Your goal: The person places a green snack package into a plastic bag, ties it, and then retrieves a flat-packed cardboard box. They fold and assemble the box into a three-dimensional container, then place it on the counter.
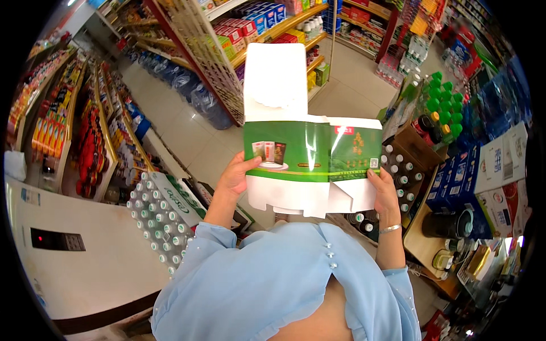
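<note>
A green and white cardboard box point(304, 149), partly unfolded, is held up in front of my chest between both hands. Its white flap point(276, 79) stands up at the far left, and white tabs hang along the near edge. My left hand point(234, 175) grips the left side, thumb on the printed green face near a picture of small packets. On the other side, my right hand point(382, 190) pinches the lower right corner of the green panel, thumb on top. The fingers behind the cardboard are hidden.
Bottled drinks in packs point(159, 221) stand at the left beside a white appliance point(85, 250). At the right are green-capped bottles point(446, 105), a carton of dark bottles point(404, 176) and blue boxes point(460, 182) on a counter. Stocked shelves point(273, 31) rise beyond the box.
</note>
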`<state>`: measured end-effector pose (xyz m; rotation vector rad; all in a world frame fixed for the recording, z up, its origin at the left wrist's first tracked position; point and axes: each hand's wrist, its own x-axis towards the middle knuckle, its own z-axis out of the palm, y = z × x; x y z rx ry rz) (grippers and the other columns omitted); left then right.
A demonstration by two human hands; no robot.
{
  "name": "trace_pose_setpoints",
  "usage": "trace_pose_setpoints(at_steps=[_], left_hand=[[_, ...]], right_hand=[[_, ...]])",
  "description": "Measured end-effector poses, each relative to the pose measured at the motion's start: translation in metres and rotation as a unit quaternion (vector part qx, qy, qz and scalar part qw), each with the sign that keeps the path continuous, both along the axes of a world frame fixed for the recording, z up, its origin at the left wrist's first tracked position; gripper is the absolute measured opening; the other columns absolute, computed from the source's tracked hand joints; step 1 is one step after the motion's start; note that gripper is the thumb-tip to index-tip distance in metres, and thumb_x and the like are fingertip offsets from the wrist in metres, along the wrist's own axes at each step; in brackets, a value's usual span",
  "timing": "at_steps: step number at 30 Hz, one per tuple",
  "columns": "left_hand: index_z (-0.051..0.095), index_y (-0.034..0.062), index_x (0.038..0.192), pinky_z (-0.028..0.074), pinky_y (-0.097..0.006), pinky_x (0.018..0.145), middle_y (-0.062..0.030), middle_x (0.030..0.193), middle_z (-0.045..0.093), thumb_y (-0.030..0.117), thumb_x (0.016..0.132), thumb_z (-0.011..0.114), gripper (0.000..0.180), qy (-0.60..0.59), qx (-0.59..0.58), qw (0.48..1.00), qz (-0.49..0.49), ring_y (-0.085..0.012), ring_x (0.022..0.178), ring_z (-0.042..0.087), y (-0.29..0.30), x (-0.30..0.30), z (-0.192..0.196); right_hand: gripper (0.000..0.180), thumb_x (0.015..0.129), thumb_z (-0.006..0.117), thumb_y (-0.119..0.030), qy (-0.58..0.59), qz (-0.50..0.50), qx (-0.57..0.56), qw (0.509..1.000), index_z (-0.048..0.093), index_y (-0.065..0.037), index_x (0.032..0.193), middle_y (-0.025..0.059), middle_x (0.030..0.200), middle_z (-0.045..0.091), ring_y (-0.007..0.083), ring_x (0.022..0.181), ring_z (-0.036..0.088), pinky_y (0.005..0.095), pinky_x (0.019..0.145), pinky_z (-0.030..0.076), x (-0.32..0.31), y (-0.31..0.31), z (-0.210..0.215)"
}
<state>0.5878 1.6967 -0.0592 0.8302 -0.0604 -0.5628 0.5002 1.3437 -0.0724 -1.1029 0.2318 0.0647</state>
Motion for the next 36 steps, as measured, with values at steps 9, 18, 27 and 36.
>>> trace_pose_setpoints(at_steps=[9, 18, 27, 36], left_hand=[[0.046, -0.0025, 0.123, 0.045, -0.04, 0.094, -0.0172, 0.117, 0.057, -0.002, 0.074, 0.061, 0.05, -0.028, 0.03, 0.998, -0.046, -0.0272, 0.105, 0.058, -0.011, -0.011, 0.013], [0.056, -0.0018, 0.112, 0.048, -0.033, 0.087, -0.0122, 0.106, 0.063, -0.002, 0.069, 0.067, 0.044, -0.019, 0.122, 0.991, -0.045, -0.0186, 0.095, 0.061, -0.007, -0.025, -0.002], [0.057, -0.0005, 0.109, 0.05, -0.031, 0.082, -0.0107, 0.103, 0.064, 0.0, 0.071, 0.069, 0.04, -0.026, 0.127, 0.991, -0.022, -0.0165, 0.09, 0.062, -0.01, -0.036, -0.001], [0.058, 0.0004, 0.109, 0.048, -0.032, 0.085, -0.0108, 0.102, 0.064, 0.0, 0.07, 0.069, 0.041, -0.028, 0.139, 0.99, -0.011, -0.017, 0.092, 0.062, -0.008, -0.041, -0.001]], right_hand=[[0.022, 0.088, 0.056, -0.008, 0.004, -0.055, -0.003, 0.998, 0.059, -0.002, 0.109, 0.0037, 0.105, 0.063, 0.0106, 0.091, 0.058, 0.0255, 0.083, 0.044, -0.01, -0.008, -0.01], [0.025, 0.09, 0.052, -0.008, -0.044, -0.084, -0.002, 0.995, 0.056, -0.003, 0.114, 0.0063, 0.111, 0.061, 0.0148, 0.098, 0.058, 0.0285, 0.087, 0.045, -0.015, -0.021, -0.021], [0.027, 0.09, 0.053, -0.01, -0.057, -0.089, -0.023, 0.994, 0.056, -0.002, 0.115, 0.0065, 0.112, 0.061, 0.0141, 0.098, 0.057, 0.0278, 0.088, 0.044, -0.021, -0.022, -0.029], [0.027, 0.089, 0.053, -0.01, -0.061, -0.09, -0.016, 0.994, 0.055, -0.002, 0.115, 0.0061, 0.111, 0.061, 0.0135, 0.098, 0.057, 0.0275, 0.087, 0.044, -0.027, -0.008, -0.021]])
